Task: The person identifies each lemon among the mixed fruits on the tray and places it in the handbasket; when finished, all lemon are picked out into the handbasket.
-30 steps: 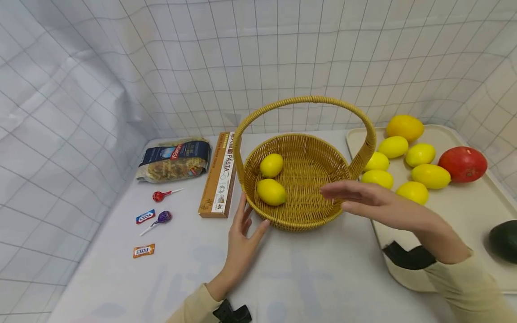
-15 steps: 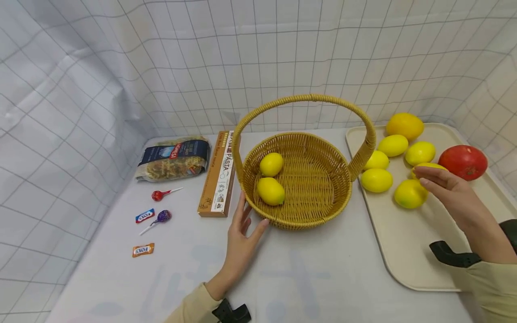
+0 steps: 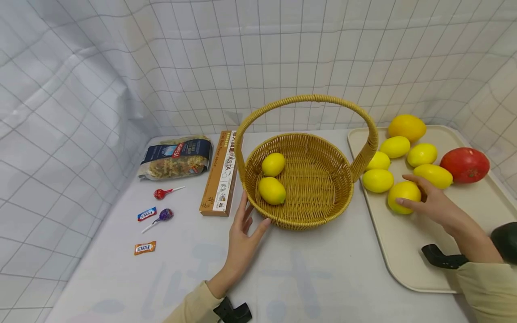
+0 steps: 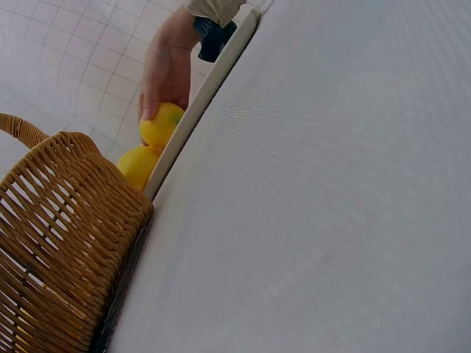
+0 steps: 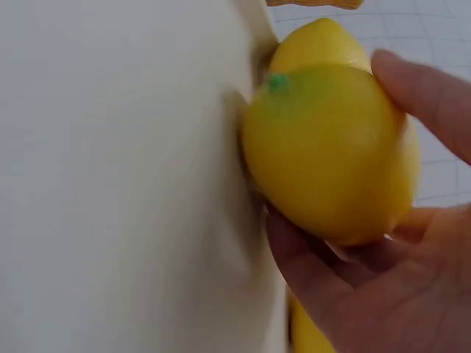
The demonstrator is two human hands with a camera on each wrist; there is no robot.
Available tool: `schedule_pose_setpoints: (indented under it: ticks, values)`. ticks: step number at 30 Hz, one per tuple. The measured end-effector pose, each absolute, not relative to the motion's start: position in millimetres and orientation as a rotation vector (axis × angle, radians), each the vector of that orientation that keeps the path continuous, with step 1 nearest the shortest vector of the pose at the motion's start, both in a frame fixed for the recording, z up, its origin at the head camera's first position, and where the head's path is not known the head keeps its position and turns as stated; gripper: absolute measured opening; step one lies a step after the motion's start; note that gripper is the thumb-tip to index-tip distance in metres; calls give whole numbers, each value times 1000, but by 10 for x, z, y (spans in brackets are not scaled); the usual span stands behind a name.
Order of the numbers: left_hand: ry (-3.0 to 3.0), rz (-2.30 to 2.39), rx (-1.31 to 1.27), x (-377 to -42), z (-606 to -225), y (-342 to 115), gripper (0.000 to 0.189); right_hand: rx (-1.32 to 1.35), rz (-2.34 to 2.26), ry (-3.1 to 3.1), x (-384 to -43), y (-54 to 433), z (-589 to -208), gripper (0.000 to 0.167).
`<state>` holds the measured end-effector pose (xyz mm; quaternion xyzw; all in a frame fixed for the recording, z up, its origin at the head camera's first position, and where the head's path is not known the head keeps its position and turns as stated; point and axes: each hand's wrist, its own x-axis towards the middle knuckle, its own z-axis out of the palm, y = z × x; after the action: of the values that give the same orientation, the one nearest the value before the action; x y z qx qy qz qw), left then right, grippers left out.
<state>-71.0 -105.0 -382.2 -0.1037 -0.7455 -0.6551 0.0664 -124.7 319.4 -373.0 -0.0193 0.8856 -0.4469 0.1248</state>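
Note:
My right hand (image 3: 442, 211) is over the cream tray (image 3: 408, 260), with thumb and fingers on either side of a yellow lemon (image 3: 403, 197). In the right wrist view the thumb lies on one side of this lemon (image 5: 324, 158) and the fingers curl round the other; another lemon sits just behind it. My left hand (image 3: 241, 244) rests against the near left side of a wicker basket (image 3: 311, 184), thumb and fingers spread. Inside the basket, on its left, lie two lemons (image 3: 272, 190). Its tall handle (image 3: 307, 99) stands upright.
Several more lemons (image 3: 378, 181), an orange-yellow fruit (image 3: 406, 127), a red fruit (image 3: 464, 165) and a dark green one (image 3: 506, 242) are on the tray. Left of the basket lie a pasta box (image 3: 219, 179), a pasta bag (image 3: 176, 157), two lollipops (image 3: 163, 215) and two wrapped sweets (image 3: 145, 248).
My right hand has gone from above the basket's right side to the tray and taken hold of a lemon, which has shifted slightly left. The left hand has stayed against the basket.

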Motion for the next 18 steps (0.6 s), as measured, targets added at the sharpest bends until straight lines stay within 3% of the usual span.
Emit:
schedule_pose_setpoints:
  ticks: [5, 9, 13, 18]
  values:
    - [-2257, -1967, -314, -707, -3818, -1054, 78, -177, -1311, 2577, -1121, 3254, -3597, 65]
    - [-2259, -1967, -317, -711, -3805, -1055, 78, -514, -1644, 2402, -989, 3164, -3454, 51]
    - [-2256, -1974, -318, -714, -3794, -1054, 78, -856, -1827, 2046, -957, 2827, -3268, 57]
    - [-2245, -1992, -312, -709, -3815, -1054, 78, -804, -1663, 2070, -1086, 2225, -3150, 59]
